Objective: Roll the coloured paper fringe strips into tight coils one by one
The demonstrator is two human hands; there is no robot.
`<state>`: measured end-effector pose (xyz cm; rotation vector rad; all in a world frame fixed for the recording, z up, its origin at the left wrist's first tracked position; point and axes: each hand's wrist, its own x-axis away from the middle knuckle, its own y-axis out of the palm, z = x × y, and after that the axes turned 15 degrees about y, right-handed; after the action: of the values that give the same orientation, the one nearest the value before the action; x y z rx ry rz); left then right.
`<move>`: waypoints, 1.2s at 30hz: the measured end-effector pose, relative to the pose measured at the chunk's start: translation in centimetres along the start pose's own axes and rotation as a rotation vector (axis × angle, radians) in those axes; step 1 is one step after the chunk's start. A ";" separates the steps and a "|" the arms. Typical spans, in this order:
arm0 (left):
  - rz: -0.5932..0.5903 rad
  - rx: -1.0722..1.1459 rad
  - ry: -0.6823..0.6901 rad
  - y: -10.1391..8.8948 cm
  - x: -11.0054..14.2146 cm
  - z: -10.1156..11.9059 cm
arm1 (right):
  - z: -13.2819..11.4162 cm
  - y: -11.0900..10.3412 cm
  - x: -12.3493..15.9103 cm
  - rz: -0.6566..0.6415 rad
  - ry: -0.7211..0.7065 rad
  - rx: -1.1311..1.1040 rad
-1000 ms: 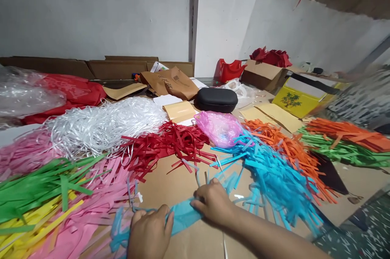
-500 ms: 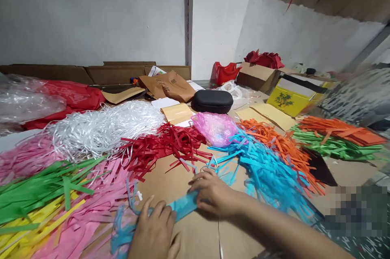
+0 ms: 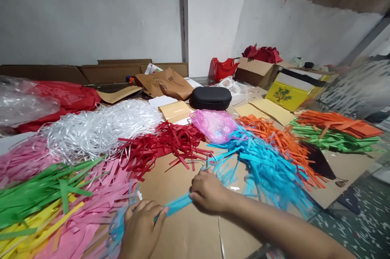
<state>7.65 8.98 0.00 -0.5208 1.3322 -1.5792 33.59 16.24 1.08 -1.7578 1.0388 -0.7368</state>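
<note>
A blue fringed tissue strip (image 3: 178, 205) stretches between my two hands, narrow and rolled in its middle. My left hand (image 3: 143, 222) is closed around its left part, thumb on the near side. Loose blue fringe spreads out past that hand over pink strips. My right hand (image 3: 210, 192) grips the other end with curled fingers, and more blue fringe fans out beyond it. Brown cardboard (image 3: 173, 234) lies below both hands. A thin white ribbon (image 3: 221, 236) runs down the cardboard near my right forearm.
Around the cardboard lie red fringe (image 3: 170, 141), a white ribbon heap (image 3: 103, 129), green strips (image 3: 33, 186), pink strips (image 3: 103, 198), a blue fringe pile (image 3: 268, 169) and orange fringe (image 3: 280, 141). Behind stand a black case (image 3: 211, 98), a pink plastic bag (image 3: 213, 124) and a yellow box (image 3: 289, 92).
The blue strip between my hands has become narrower, rolled together. My left hand has shifted slightly left and closed its thumb and fingers on it. My right fingers are curled more tightly.
</note>
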 end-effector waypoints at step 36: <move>0.221 -0.245 0.373 -0.2 -0.1 -0.3 | 0.6 1.4 0.3 0.209 -0.171 -0.043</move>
<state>7.38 9.24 0.10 -0.2171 1.8137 -1.3799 33.74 15.94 -0.44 -1.6853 1.1072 -0.4291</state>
